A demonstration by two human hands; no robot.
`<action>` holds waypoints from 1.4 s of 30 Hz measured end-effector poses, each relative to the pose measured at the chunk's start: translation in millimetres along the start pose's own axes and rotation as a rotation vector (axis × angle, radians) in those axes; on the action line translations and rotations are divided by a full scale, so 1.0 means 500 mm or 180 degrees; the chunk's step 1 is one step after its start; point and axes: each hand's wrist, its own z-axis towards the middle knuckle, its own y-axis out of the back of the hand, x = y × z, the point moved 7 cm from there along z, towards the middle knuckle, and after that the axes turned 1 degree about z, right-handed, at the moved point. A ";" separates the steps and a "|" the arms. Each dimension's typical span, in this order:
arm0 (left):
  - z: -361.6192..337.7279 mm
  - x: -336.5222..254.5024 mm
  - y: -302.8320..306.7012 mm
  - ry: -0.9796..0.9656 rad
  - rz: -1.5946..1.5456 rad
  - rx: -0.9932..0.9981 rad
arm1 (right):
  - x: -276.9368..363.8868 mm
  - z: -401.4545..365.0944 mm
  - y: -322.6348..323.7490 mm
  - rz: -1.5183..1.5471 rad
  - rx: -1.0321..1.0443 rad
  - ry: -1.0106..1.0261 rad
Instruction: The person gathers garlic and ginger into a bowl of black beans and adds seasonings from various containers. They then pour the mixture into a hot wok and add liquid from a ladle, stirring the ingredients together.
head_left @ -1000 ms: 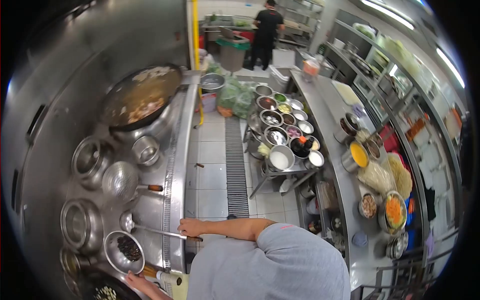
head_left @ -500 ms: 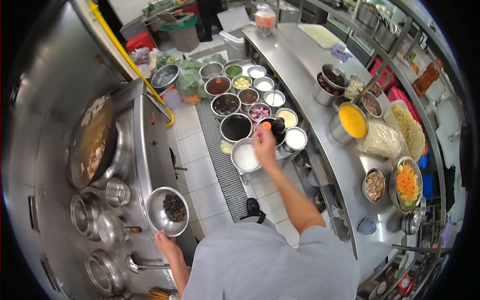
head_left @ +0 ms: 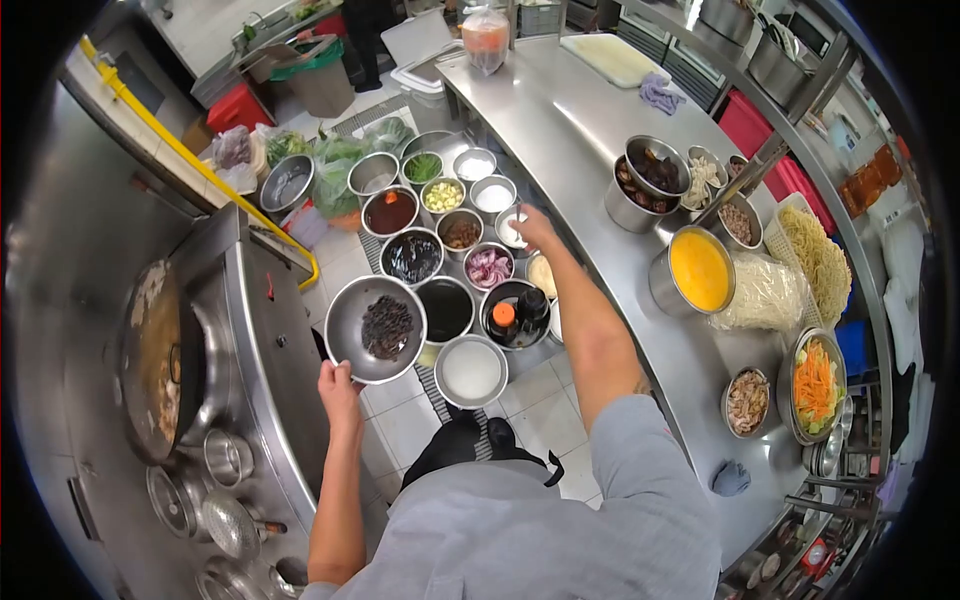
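My left hand (head_left: 340, 388) grips the near rim of a steel mixing bowl (head_left: 345, 315), tilted slightly toward me. In it lies a small heap of dark, blackish pieces (head_left: 386, 327). Over a steel pot of white powder (head_left: 507, 232) my right hand (head_left: 536, 228) is closed round the thin upright handle of a spoon (head_left: 519, 211); the spoon's lower end is hidden. Beside that pot stand pots of chopped purple onion (head_left: 489, 267), minced brown food (head_left: 461, 234) and pale yellow bits (head_left: 443, 195). Dark bottles (head_left: 530, 306), one with an orange cap, stand in another pot.
On my left is a stove with a large wok (head_left: 150, 365) and a perforated ladle (head_left: 230, 522). The steel counter (head_left: 560, 150) on my right carries a pot of yellow liquid (head_left: 700, 268), noodles (head_left: 815, 255) and shredded carrot (head_left: 817, 380). A yellow pipe (head_left: 180, 140) runs behind the stove.
My left hand has carried the bowl from beside the stove to over the nearer pots. My right hand has moved from near the orange-capped bottle to the spoon in the white powder.
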 end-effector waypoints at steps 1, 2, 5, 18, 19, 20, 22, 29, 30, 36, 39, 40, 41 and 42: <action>0.036 0.008 -0.028 0.0008 0.0105 0.0116 | 0.018 -0.003 -0.008 -0.0197 0.0094 0.0187; 0.070 0.014 -0.058 0.0022 0.0213 0.0251 | 0.032 -0.010 -0.011 -0.0398 0.0175 0.0354; 0.142 0.007 -0.166 -0.0035 -0.0054 0.0586 | 0.064 -0.021 0.013 -0.1008 -0.0565 0.1459; 0.329 0.101 -0.377 -0.0133 0.0809 0.1195 | -0.071 -0.052 0.069 0.0400 -0.1650 0.0522; 0.333 0.097 -0.381 -0.0213 0.0764 0.1138 | -0.087 -0.052 0.054 0.0894 -0.1665 0.0357; 0.337 0.092 -0.385 -0.0294 0.0731 0.1093 | -0.106 -0.056 0.041 0.1395 -0.1687 0.0174; 0.342 0.080 -0.398 -0.0317 0.0596 0.1006 | -0.122 -0.062 0.047 0.1595 -0.1841 -0.0019; 0.403 0.109 -0.415 -0.0644 0.1128 0.0769 | -0.176 -0.059 0.035 0.2487 -0.1716 -0.0399; 0.407 0.108 -0.420 -0.0643 0.1204 0.0756 | -0.182 -0.060 0.038 0.2709 -0.1712 -0.0467; 0.411 0.079 -0.461 -0.1138 0.1571 0.0534 | -0.121 -0.106 0.092 0.2850 -0.1613 -0.0398; 0.402 0.069 -0.483 -0.0848 0.1729 0.0523 | -0.034 -0.134 0.126 0.2826 -0.1420 -0.0135; 0.382 0.032 -0.493 -0.1134 0.2016 0.0446 | -0.002 -0.142 0.131 0.2817 -0.1315 -0.0035; 0.385 0.051 -0.503 -0.1012 0.1928 0.0473 | 0.030 -0.151 0.135 0.2845 -0.1168 0.0080; 0.392 0.077 -0.512 -0.0890 0.1839 0.0496 | 0.060 -0.162 0.142 0.2553 -0.1249 0.0284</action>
